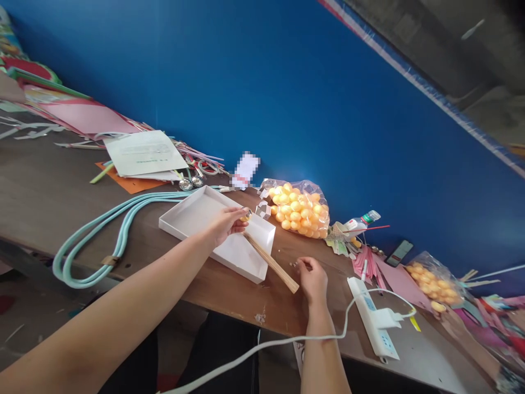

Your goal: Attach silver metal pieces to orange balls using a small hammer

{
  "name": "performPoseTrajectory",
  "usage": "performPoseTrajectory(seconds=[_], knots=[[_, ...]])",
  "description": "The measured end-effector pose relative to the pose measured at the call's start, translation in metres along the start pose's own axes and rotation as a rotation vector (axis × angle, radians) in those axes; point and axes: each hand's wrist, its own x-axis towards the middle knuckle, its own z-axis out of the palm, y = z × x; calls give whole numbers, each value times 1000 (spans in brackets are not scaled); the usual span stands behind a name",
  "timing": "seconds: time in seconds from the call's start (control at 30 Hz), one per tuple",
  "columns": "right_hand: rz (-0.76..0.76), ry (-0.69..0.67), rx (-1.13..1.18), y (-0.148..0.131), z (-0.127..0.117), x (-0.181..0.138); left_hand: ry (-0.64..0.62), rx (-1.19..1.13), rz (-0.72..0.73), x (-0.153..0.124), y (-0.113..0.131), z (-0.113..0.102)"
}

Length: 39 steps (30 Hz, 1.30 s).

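My left hand (229,224) is over the white box lid (172,219), its thumb and fingers pinched on a small shiny gold-and-silver piece (247,215) whose kind I cannot make out. Below those fingers, a bundle of thin wooden sticks (273,264) leans out across the lid's front rim. To the right of the sticks, low over the brown table, my right hand (314,280) has thumb and forefinger closed together. Tiny pale bits (293,265) show by its fingertips; whether it grips any of them is unclear.
Behind the lid stands a clear bag of orange balls (297,210). Looped light-blue cords (127,219) lie left. A white power strip (373,320) sits right, its cable (262,346) crossing before my right forearm. Another person's hand (451,324) is at far right, near a second bag (432,279).
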Motion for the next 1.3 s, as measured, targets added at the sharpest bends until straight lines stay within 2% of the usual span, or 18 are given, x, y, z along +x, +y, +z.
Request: performPoseTrajectory(seconds=[0.07,0.13,0.27,0.33,0.43,0.5,0.57,0.67,0.77,0.93,1.03,1.17,1.3], knots=[[26,72,121,-10,-7,0,-22,-60,-31,-1,1,0],[49,179,361,-28,-15,-2,-36,-99,-51,-2,2,1],[-82,309,672,-82,-25,-17,-63,-147,-63,-2,3,1],[-137,253,768,-111,-20,-28,-83,-177,-58,-1,3,0],[-214,23,842,-148,-2,-42,-96,-226,-51,0,3,0],[-248,-102,865,-166,15,-45,-99,-253,-47,-1,4,0],[-252,-169,896,-177,33,-44,-103,-268,-45,-1,4,0],[-238,-209,938,-182,55,-37,-120,-275,-41,-1,4,-1],[-215,-174,940,-175,70,-34,-154,-265,-36,-1,4,-2],[-197,-96,864,-162,75,-38,-180,-152,11,-4,5,-1],[-244,-74,858,-161,72,-42,-132,0,133,-3,1,1],[-310,-49,857,-164,68,-46,-82,253,390,-3,-4,3],[-308,-50,834,-163,65,-47,-72,436,591,-7,-6,4]])
